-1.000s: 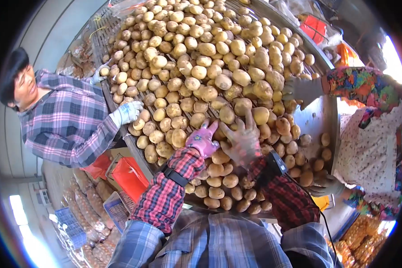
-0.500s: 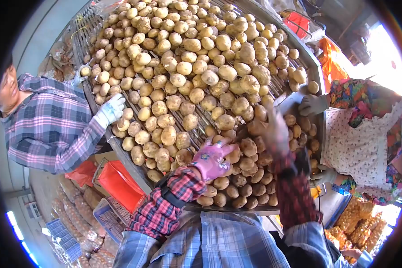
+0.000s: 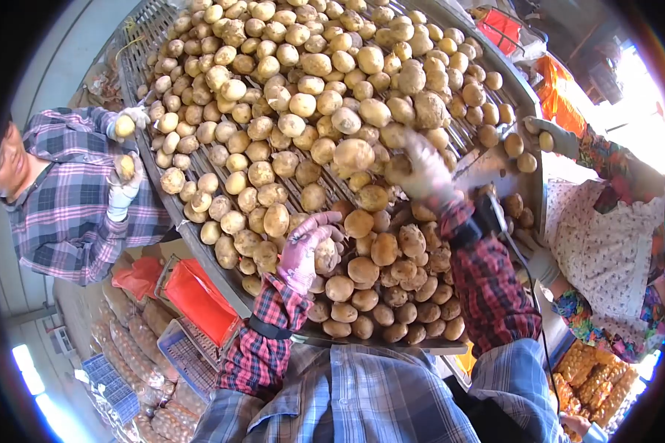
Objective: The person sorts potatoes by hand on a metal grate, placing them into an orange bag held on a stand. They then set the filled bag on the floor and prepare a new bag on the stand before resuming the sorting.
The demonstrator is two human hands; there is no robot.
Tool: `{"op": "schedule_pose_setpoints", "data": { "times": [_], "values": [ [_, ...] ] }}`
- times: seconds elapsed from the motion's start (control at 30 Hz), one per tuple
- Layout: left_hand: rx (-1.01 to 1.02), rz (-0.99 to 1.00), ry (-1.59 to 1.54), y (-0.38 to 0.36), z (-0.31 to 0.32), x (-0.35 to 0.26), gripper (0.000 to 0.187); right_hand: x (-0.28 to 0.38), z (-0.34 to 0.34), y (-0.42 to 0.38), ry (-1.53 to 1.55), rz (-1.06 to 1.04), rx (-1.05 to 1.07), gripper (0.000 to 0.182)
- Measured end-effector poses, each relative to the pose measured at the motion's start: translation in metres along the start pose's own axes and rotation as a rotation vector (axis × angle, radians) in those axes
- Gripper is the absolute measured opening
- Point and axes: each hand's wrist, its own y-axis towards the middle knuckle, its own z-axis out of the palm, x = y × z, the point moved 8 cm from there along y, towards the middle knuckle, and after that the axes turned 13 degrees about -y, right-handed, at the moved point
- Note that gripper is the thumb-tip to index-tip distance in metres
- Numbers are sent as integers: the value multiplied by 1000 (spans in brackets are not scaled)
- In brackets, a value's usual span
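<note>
My left hand (image 3: 307, 247), in a pink glove, is curled around a potato (image 3: 325, 257) near the front of the slatted sorting table (image 3: 465, 161). Smeared by motion, my right hand (image 3: 427, 171) reaches over the heap on the right, with a blurred potato (image 3: 397, 168) beside its fingers. Loose potatoes (image 3: 303, 105) spread across the slats between and beyond both hands. Closest to my body, more potatoes (image 3: 384, 249) are gathered in a dense group against the table's front edge.
At the left, a co-worker in a plaid shirt (image 3: 89, 177) holds a potato in each gloved hand. A person in a floral apron (image 3: 598, 229) stands at the right edge. A red bag (image 3: 199, 299), blue crate (image 3: 111, 387) and filled net sacks (image 3: 595, 380) stand around the table.
My left hand has drawn back left and closed around a potato. My right hand has moved up and left. The left co-worker has lifted potatoes off the table; the right co-worker's hands have moved.
</note>
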Motion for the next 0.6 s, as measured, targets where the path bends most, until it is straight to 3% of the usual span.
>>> {"op": "schedule_pose_setpoints", "data": {
  "times": [0.07,0.13,0.23,0.33,0.37,0.47,0.53,0.6],
  "values": [
    [-37,28,66,2,-5,-2,32,26,-2,-31,-225,-80,123,77],
    [-64,17,82,-2,-5,0,31,14,2,-57,-114,31,315,71],
    [-78,53,142,-1,-10,5,29,10,-6,-111,-59,-76,89,55],
    [-87,62,138,-3,-17,11,29,24,-14,-149,-210,-136,207,51],
    [-79,53,138,-4,-18,12,30,26,-18,-164,-86,-108,260,47],
    [-95,-59,-136,-12,-28,23,31,33,-41,-187,-73,-107,163,44],
    [-74,-113,-394,-18,-25,32,34,26,-32,-183,-152,-85,235,48],
    [-174,-182,-502,-30,-19,35,36,27,-42,-155,-74,124,163,54]
  ]
}}
